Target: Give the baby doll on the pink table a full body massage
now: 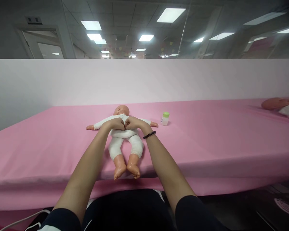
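Observation:
A baby doll [116, 149] in a white cloth body suit lies on its back on the pink-covered table [207, 138]. Its head points away from me and its bare feet reach the near edge. My left hand [118, 123] is curled into a fist on the doll's chest. Beside it, almost touching at the knuckles, my right hand [133, 123] is also closed on the chest. A dark coiled band [149, 134] circles my right wrist. Nothing shows in either fist. To the right of the doll stands a small clear bottle [165, 120] with a green cap.
Another doll [275, 103] lies at the far right of the table, partly cut off. A low white wall [144, 80] runs along the back, with glass above it. White cables [24, 219] hang at the lower left.

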The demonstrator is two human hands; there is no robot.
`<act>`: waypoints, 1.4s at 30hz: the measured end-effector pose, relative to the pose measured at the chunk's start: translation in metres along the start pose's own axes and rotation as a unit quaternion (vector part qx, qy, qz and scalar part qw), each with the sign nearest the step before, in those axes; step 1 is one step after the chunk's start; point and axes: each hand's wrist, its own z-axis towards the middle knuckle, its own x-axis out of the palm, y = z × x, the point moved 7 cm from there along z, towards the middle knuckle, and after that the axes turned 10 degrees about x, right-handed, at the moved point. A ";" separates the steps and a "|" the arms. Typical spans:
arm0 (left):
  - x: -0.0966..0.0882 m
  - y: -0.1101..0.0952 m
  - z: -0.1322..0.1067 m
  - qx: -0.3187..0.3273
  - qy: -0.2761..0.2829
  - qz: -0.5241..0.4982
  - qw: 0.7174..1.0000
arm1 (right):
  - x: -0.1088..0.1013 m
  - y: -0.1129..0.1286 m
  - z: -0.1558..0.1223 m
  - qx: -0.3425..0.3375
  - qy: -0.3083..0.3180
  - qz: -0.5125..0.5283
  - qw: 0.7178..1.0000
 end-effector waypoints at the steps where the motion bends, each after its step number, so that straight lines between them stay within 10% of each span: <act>1: 0.000 0.000 0.001 -0.001 -0.002 -0.003 1.000 | 0.000 0.001 0.000 -0.003 0.000 0.002 1.000; 42: 0.007 -0.005 -0.001 0.050 0.086 -0.043 0.994 | -0.002 0.008 -0.014 -0.047 0.112 0.015 0.992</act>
